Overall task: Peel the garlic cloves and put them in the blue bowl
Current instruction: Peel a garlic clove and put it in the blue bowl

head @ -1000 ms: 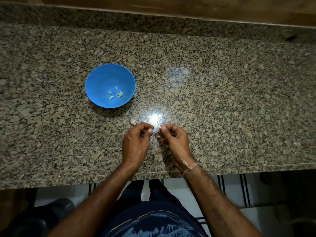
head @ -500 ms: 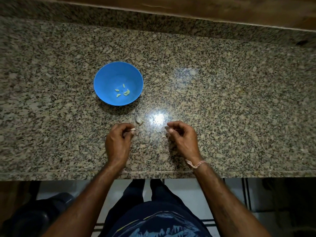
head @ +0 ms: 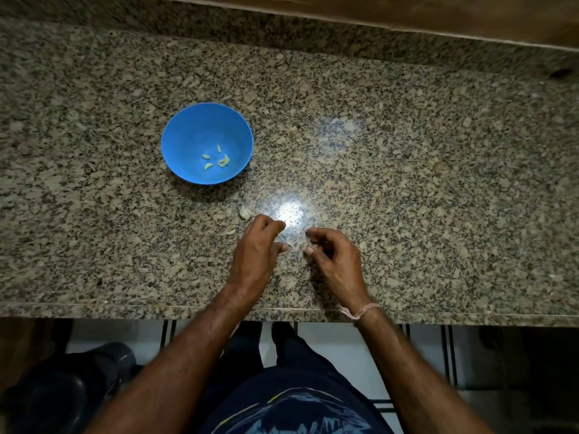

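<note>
I am working over the granite counter (head: 407, 183), close to its near edge so that my forearms are reaching across it easily. A lamp glare is shining on the polished stone just beyond my fingertips, a wooden strip (head: 407, 10) is running along the back, and pale floor tiles (head: 344, 343) are showing below my wrists. The blue bowl (head: 188, 120) is sitting up and to the left of my left hand (head: 255, 252), near enough, I judge, for dropping cloves in without stretching. 4 or 5 peeled cloves (head: 216, 159) are lying in its bottom. My left hand and right hand (head: 336, 261) are hovering close together, fingers curled, thumb and forefinger narrowly apart, and I cannot tell whether either is pinching anything. 1 unpeeled clove (head: 245, 213) is waiting just beyond my left knuckles, with a pale scrap (head: 231, 231) lying beside them
</note>
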